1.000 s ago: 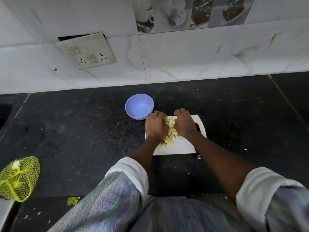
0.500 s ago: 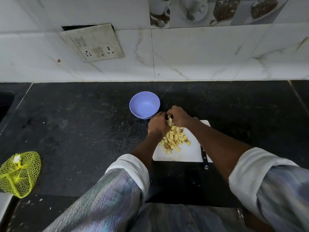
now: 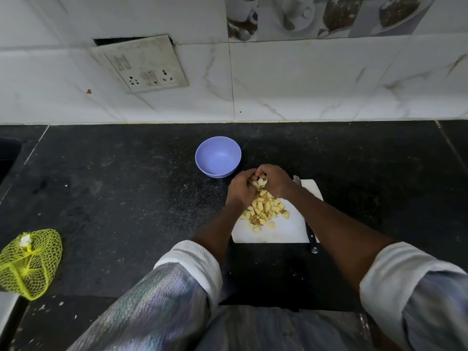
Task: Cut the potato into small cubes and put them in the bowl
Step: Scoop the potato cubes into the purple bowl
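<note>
A pile of small yellow potato cubes (image 3: 263,211) lies on a white cutting board (image 3: 286,231). My left hand (image 3: 240,190) and my right hand (image 3: 274,182) are cupped together at the pile's far end, holding a scoop of cubes between them just above the board. An empty lilac bowl (image 3: 218,156) stands on the black counter, just beyond and left of my hands. A knife (image 3: 309,231) lies along the board's right edge, partly hidden under my right forearm.
A yellow mesh bag (image 3: 29,262) lies at the counter's left edge. A white tiled wall with a socket plate (image 3: 141,64) rises behind the counter. A dark sink edge (image 3: 7,158) shows at far left.
My hands have closed in from the pile's sides and gathered cubes at its far end, lifting them slightly toward the bowl. The camera view has tilted upward.
</note>
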